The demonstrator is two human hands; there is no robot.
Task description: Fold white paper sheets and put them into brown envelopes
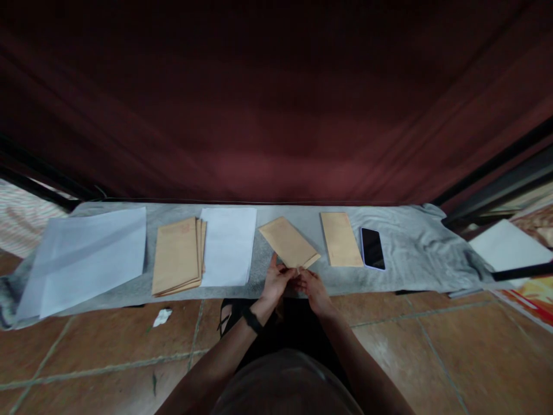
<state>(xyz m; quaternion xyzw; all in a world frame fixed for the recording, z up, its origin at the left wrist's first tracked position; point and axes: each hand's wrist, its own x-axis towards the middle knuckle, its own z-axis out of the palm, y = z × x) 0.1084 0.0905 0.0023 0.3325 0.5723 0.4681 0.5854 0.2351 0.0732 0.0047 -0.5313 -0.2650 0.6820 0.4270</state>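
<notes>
A tan envelope (pixel 288 242) lies tilted on the grey cloth (pixel 410 242) in front of me. My left hand (pixel 276 280) and my right hand (pixel 311 286) meet at its near corner, fingers pinched on the edge by the flap. A black band circles my left wrist. A second tan envelope (pixel 341 238) lies flat just to the right. Left of my hands is a white sheet (pixel 227 246), then a stack of tan envelopes (pixel 178 256).
A black phone (pixel 372 248) lies right of the second envelope. Large white sheets (pixel 86 259) cover the cloth's left end. A dark red curtain hangs behind. A paper scrap (pixel 162 316) lies on the tiled floor. More paper (pixel 505 245) sits far right.
</notes>
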